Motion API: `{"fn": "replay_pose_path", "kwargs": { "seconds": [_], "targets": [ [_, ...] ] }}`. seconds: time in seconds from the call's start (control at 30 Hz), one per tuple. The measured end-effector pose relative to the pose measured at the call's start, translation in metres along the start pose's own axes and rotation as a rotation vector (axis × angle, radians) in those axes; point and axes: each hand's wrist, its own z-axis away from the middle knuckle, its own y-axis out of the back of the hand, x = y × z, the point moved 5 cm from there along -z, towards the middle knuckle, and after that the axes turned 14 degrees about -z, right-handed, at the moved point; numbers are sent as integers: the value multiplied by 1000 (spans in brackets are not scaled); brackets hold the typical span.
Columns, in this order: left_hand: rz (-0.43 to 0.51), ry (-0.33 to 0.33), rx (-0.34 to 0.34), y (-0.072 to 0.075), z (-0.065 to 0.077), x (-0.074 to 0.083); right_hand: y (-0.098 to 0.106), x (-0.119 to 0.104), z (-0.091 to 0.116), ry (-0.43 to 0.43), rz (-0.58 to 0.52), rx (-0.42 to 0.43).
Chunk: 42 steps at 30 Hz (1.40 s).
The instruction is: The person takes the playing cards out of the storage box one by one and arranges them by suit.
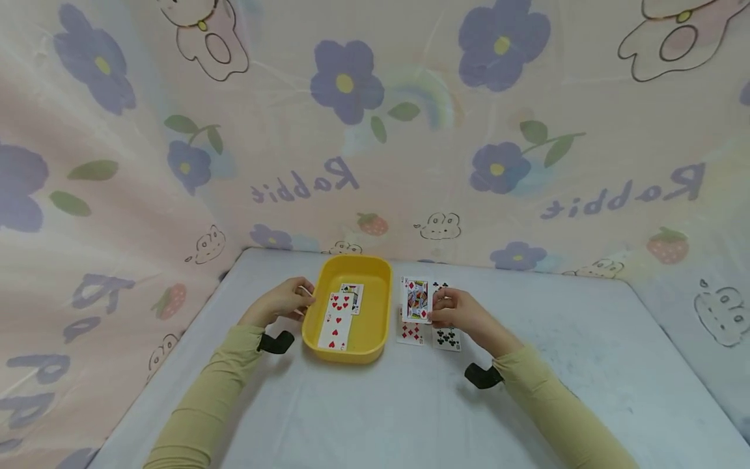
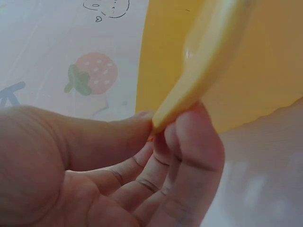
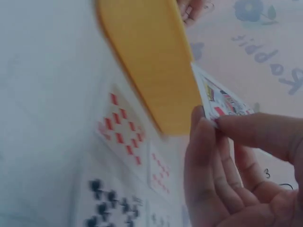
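Observation:
My left hand [image 1: 280, 304] pinches the left rim of a yellow plastic tray [image 1: 373, 329]; in the left wrist view, thumb and fingers sit on either side of the rim [image 2: 189, 90]. Between thumb and fingertips, my right hand [image 1: 463, 311] holds a king of diamonds playing card [image 1: 417, 301], face up, just right of the tray. The right wrist view shows this card [image 3: 229, 100] tilted, above the cards on the table. Inside the tray lie overlapping heart cards [image 1: 334, 333] and a face card [image 1: 357, 298], partly covered.
Beneath and beside the held card, a diamond card [image 1: 411, 334] and a club card [image 1: 448, 340] lie on the white table [image 1: 375, 417]. More cards behind them are partly hidden. A printed curtain [image 1: 410, 156] hangs along the table's back and left side.

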Motion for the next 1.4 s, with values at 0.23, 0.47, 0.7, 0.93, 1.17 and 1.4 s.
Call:
{"fn": "replay_pose_path", "kwargs": {
  "seconds": [0.23,0.47,0.7,0.93,1.17,1.4],
  "targets": [
    [1,1,-4,-1,3,3,-3,12,23,-12,-48,-53],
    [-3,-3,1,2,2,1,-1,19,36,-73,-46,-43],
    [6,-10,-8,3,1,-1,-8,35,44,-105,1,-97],
    [-8,-25,-13,2,2,2,-21,58,52,-150,-28,-168],
    [-8,-17,-15,1,1,2,-29,63,55,-164,-51,-165],
    [-11,-11,-16,2,0,1,-32,67,57,-207,-77,-132]
  ]
}}
